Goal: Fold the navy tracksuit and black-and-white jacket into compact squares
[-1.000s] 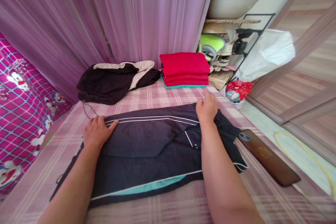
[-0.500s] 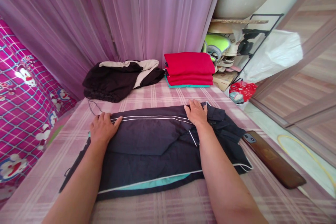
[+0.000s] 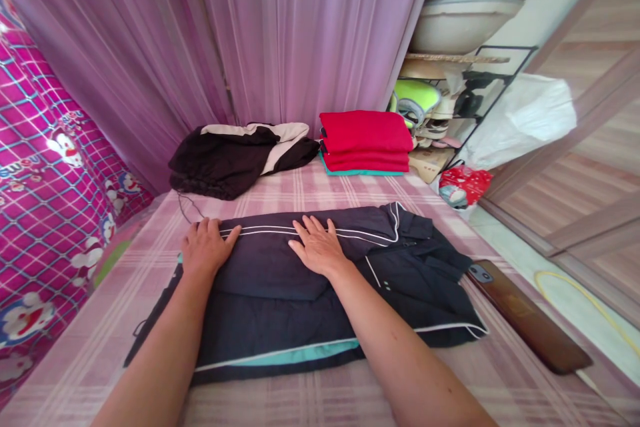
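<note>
A dark navy jacket [image 3: 280, 320] with white piping and a turquoise lining lies partly folded on the checked bedsheet [image 3: 280, 407]. Its sleeve, marked by two white stripes, is laid lengthwise across the body. My left hand [image 3: 207, 245] rests flat on the far left part of the jacket, fingers apart. Spread over the middle of the striped sleeve is my right hand [image 3: 319, 245], palm down. Neither hand grips the fabric. The collar end of the jacket points right.
Behind lie a black-and-white garment [image 3: 235, 157] and a stack of folded red clothes [image 3: 367, 140]. A phone [image 3: 530, 317] with a cable lies at the right bed edge. Beyond are a shoe rack [image 3: 480, 120], a white plastic bag [image 3: 520, 120] and a purple curtain [image 3: 300, 33].
My right hand has slid left along the sleeve, from near the collar end to the middle. My left hand stays in place on the jacket. The view has shifted slightly.
</note>
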Available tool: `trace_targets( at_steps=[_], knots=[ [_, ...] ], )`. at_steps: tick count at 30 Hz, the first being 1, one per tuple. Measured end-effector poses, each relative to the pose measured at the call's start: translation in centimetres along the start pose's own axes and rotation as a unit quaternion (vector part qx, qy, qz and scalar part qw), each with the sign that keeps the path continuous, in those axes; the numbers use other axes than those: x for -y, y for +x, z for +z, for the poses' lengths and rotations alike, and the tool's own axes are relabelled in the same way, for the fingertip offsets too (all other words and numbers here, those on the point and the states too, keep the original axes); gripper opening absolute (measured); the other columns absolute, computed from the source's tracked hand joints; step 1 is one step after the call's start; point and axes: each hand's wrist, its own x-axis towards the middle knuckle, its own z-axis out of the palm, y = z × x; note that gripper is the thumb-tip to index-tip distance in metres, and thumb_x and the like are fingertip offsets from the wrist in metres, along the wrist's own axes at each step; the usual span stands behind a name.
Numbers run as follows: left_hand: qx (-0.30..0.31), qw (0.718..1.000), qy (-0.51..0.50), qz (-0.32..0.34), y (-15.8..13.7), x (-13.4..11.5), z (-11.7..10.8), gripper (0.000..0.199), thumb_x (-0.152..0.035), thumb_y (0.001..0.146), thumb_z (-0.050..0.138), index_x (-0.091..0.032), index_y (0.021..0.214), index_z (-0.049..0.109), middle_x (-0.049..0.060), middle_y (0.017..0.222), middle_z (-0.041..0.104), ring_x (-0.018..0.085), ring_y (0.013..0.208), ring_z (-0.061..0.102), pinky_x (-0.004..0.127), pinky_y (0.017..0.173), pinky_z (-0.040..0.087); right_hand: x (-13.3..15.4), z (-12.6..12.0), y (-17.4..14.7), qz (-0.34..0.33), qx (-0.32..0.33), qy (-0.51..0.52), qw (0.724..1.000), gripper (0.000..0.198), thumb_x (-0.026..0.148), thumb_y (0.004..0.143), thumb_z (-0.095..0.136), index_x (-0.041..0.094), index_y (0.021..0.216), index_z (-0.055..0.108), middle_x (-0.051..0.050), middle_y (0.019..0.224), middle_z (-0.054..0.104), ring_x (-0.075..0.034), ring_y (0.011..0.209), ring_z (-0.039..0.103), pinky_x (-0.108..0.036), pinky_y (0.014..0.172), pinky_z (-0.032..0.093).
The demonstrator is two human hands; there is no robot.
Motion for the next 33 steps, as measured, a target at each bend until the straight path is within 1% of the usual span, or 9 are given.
trace_targets(
  at_steps=[6,11,15,20,22,24,29,31,33],
  knots=[
    [-0.007,1.0,0.001,0.004,0.1,0.2,0.3,0.068,-0.068,0.086,0.034,-0.017,0.125,0.059,0.019,0.137,0.056,0.04,0.133,0.039,0.057,0.103,0.036,-1.2,-1.4,-0.4,0.026,-0.046,-0.002,0.999,0.059,0.053,0.101,0.026,0.026,0.152,0.037,-0.01,0.159,0.034,-0.026,0.147,0.027,-0.059,0.118,0.009],
    [-0.009,1.0,-0.001,0.007,-0.1,0.1,0.2,0.067,-0.068,0.086,0.035,-0.017,0.124,0.059,0.018,0.137,0.056,0.04,0.132,0.04,0.057,0.103,0.036,-3.1,-1.4,-1.5,0.058,-0.017,-0.028,0.998,0.06,0.053,0.101,0.027,0.024,0.152,0.038,-0.011,0.16,0.031,-0.027,0.148,0.024,-0.058,0.118,0.01],
    [-0.012,1.0,0.001,0.008,-0.1,0.1,0.1,0.067,-0.067,0.086,0.035,-0.017,0.123,0.059,0.018,0.137,0.056,0.04,0.13,0.041,0.057,0.102,0.038,-4.6,-1.2,-2.7,0.066,-0.051,-0.047,0.995,0.057,0.05,0.101,0.028,0.026,0.152,0.037,-0.009,0.16,0.032,-0.025,0.148,0.025,-0.054,0.119,0.011],
    [-0.012,1.0,-0.003,0.012,0.0,0.3,0.2,0.069,-0.068,0.087,0.034,-0.015,0.123,0.06,0.018,0.135,0.058,0.04,0.129,0.042,0.057,0.101,0.039,-8.2,-1.3,-4.6,0.182,-0.063,-0.093,0.977,0.056,0.049,0.101,0.029,0.025,0.152,0.038,-0.01,0.16,0.031,-0.026,0.148,0.023,-0.056,0.118,0.011],
    [-0.013,1.0,-0.003,0.013,0.0,0.3,0.3,0.068,-0.067,0.087,0.035,-0.015,0.123,0.061,0.018,0.135,0.058,0.04,0.13,0.042,0.057,0.102,0.039,-9.4,-1.1,-5.1,0.204,-0.07,-0.094,0.972,0.055,0.047,0.101,0.029,0.025,0.151,0.039,-0.009,0.159,0.033,-0.025,0.147,0.025,-0.054,0.118,0.013],
    [-0.026,1.0,0.003,0.016,-0.1,0.2,0.4,0.067,-0.066,0.088,0.036,-0.014,0.122,0.062,0.019,0.14,0.055,0.04,0.134,0.04,0.059,0.106,0.034,-10.1,-0.9,-5.3,0.207,-0.097,-0.079,0.97,0.053,0.042,0.102,0.028,0.024,0.148,0.044,-0.008,0.158,0.037,-0.024,0.146,0.029,-0.051,0.118,0.015],
    [-0.103,0.993,0.019,0.046,-0.8,-0.3,0.0,0.055,-0.054,0.091,0.044,-0.014,0.123,0.062,0.021,0.153,0.039,0.04,0.145,0.025,0.068,0.114,0.01,-11.0,-0.4,-4.9,0.207,-0.186,0.009,0.96,0.048,0.032,0.099,0.03,0.021,0.135,0.059,-0.008,0.149,0.05,-0.022,0.139,0.041,-0.047,0.117,0.023],
    [-0.129,0.989,0.012,0.068,-1.5,-1.0,-0.7,0.048,-0.048,0.091,0.047,-0.014,0.122,0.062,0.02,0.153,0.041,0.04,0.145,0.025,0.069,0.114,0.008,-11.7,-0.3,-4.9,0.201,-0.226,0.067,0.951,0.047,0.03,0.097,0.033,0.018,0.128,0.065,-0.01,0.142,0.057,-0.023,0.134,0.048,-0.044,0.116,0.028],
    [-0.133,0.984,-0.016,0.117,-3.0,-2.4,-1.6,0.043,-0.044,0.091,0.049,-0.016,0.119,0.064,0.019,0.145,0.051,0.039,0.139,0.037,0.065,0.114,0.017,-12.6,-0.3,-5.0,0.2,-0.273,0.147,0.929,0.047,0.031,0.095,0.032,0.017,0.12,0.069,-0.01,0.134,0.064,-0.022,0.127,0.055,-0.04,0.113,0.035]
  ],
)
